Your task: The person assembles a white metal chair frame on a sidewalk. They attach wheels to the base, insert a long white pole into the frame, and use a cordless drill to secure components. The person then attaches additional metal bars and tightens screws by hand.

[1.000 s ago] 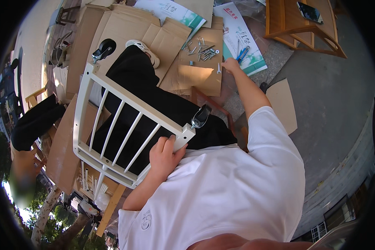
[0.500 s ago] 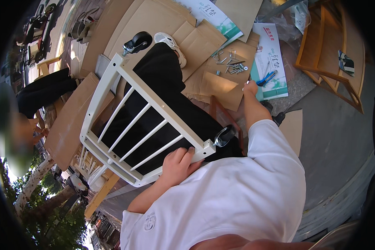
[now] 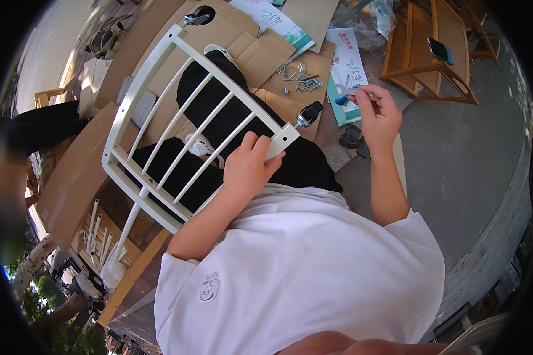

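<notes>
Frame: a white, four-sided frame crossed by four thin white bars (image 3: 177, 137), lying tilted over the person's lap, above the black trousers (image 3: 305, 163).
Casters: two black wheels on silvery metal stems, one at the frame's far corner (image 3: 202, 15), the other at its right corner (image 3: 309, 113).
Left hand: the left hand (image 3: 246, 167) is at the frame's right corner, its fingers bent over the rail and the thumb pressed alongside.
Right hand: the right hand (image 3: 379, 115) is to the right of the frame, clear of it, thumb and forefinger pinching a small grey metal wrench (image 3: 344, 90); the other fingers are loosely curled.
Fasteners: a scatter of silvery metal screws and bolts (image 3: 308, 84) to the right of the frame, on flattened brown cardboard (image 3: 267, 58).
Printed sheet: a white-and-green sheet (image 3: 342, 66), farther right of the frame than the fasteners, bearing a blue-handled tool (image 3: 341, 100) that is partly hidden.
Furniture: a brown wooden piece (image 3: 411, 44), well to the right of the frame, carrying a dark-screened phone (image 3: 440, 51).
Rods: slender white rods (image 3: 95, 228), to the left of the frame's near edge.
</notes>
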Tool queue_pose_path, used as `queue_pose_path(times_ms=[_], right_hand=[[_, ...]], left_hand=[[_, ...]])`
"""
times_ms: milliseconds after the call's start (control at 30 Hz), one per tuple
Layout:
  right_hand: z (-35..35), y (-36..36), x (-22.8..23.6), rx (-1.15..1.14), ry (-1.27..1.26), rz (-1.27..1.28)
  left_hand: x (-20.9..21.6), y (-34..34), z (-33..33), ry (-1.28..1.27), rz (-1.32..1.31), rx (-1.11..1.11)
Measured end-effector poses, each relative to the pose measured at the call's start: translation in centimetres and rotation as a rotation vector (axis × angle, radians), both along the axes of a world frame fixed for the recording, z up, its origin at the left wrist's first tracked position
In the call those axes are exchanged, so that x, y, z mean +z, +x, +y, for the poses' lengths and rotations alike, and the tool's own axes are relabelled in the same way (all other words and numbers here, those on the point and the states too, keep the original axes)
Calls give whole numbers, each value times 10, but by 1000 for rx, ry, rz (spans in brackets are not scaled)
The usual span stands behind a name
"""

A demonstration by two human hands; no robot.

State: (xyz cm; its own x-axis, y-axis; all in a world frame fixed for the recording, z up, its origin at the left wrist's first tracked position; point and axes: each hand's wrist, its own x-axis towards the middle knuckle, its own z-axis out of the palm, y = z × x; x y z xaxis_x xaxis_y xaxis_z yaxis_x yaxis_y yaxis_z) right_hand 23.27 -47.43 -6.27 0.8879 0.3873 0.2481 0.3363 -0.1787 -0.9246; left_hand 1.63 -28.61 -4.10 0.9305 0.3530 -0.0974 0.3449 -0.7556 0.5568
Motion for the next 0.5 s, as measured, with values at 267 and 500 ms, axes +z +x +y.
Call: queue_pose_path(times_ms=[267, 500], right_hand=[[31, -82, 27, 220, -315, -597], [42, -84, 19, 271, -424, -790]], left_hand=[[-6, -12, 5, -7, -145, -30], [-17, -15, 7, -4, -204, 29]])
